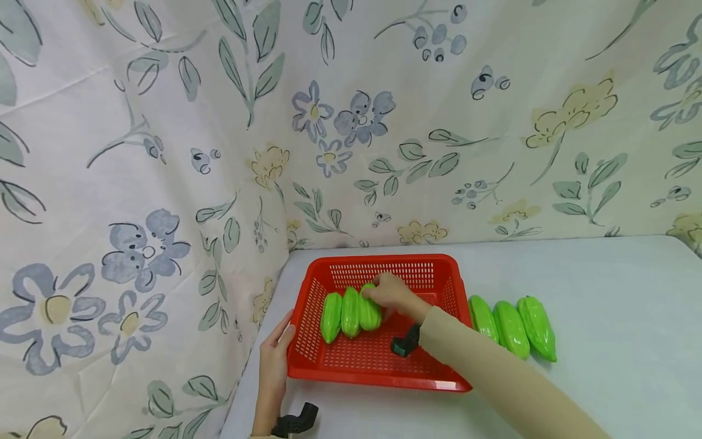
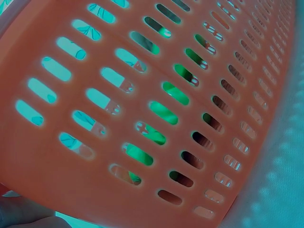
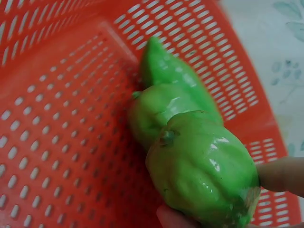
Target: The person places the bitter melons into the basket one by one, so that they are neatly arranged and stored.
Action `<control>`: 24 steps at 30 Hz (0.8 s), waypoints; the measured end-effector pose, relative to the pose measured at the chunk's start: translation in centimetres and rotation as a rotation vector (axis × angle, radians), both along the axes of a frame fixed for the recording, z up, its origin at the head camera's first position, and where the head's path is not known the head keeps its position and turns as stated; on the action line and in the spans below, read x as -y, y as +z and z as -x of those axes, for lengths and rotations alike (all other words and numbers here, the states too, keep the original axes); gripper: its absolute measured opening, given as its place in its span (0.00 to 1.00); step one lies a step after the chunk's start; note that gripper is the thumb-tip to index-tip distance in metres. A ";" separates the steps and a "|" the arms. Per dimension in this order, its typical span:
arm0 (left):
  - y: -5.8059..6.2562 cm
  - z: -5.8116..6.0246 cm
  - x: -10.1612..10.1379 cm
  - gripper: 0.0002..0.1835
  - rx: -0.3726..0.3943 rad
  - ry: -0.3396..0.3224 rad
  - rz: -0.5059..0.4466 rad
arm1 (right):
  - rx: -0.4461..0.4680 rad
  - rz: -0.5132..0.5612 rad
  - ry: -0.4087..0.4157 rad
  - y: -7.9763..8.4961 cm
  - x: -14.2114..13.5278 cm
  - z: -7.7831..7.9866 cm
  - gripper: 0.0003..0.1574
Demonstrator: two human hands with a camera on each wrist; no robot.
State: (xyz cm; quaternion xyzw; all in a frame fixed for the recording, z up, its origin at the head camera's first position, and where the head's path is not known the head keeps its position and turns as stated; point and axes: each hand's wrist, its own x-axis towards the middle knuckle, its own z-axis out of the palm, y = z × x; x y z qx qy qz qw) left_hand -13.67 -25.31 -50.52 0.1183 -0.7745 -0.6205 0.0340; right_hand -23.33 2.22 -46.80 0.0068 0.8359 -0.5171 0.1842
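Note:
A red perforated plastic basket (image 1: pixel 378 383) sits on the table with three shiny green, ridged, elongated vegetables inside, side by side toward its left. My right hand (image 1: pixel 396 291) reaches in from the right and grips the rightmost vegetable (image 1: pixel 370 312) near its far end. In the right wrist view, thumb and fingers press that vegetable (image 3: pixel 204 171) from two sides, its stem nub toward the camera. Beside it lie the middle vegetable (image 1: pixel 350 314) and the left one (image 1: pixel 331 318). My left hand (image 1: pixel 273 360) holds the basket's left rim; the left wrist view shows the perforated side wall (image 2: pixel 142 114) close up.
Three more green vegetables (image 1: pixel 511 329) lie in a row on the white table (image 1: pixel 620 305), just right of the basket, near my right sleeve (image 1: pixel 493 378). A flower-print curtain (image 1: pixel 417 152) hangs behind and along the left. Dark wrist camera mounts (image 1: pixel 296 421) are strapped to both wrists.

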 end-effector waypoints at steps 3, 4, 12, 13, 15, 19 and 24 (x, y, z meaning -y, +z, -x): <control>0.0 0.0 0.0 0.26 0.000 0.001 0.002 | 0.016 -0.016 0.000 -0.5 0.2 0.0 0.11; 0.0 0.0 0.1 0.26 0.000 0.001 0.003 | 0.020 -0.021 -0.005 -0.7 0.3 0.0 0.11; 0.1 0.0 0.1 0.27 0.000 -0.002 0.015 | 0.026 -0.079 -0.007 -1.3 0.6 0.2 0.13; 0.1 0.0 0.0 0.27 0.002 -0.003 0.014 | 0.028 -0.082 -0.003 -1.3 0.7 0.2 0.12; 0.2 0.1 0.0 0.27 0.006 -0.003 0.014 | 0.036 -0.101 0.006 -1.4 0.7 0.2 0.12; 0.1 0.1 0.0 0.27 0.004 -0.006 0.011 | 0.039 -0.113 0.016 -1.6 0.8 0.2 0.13; 0.0 0.0 0.0 0.27 -0.004 -0.009 0.022 | 0.033 -0.104 0.015 -1.5 0.7 0.0 0.14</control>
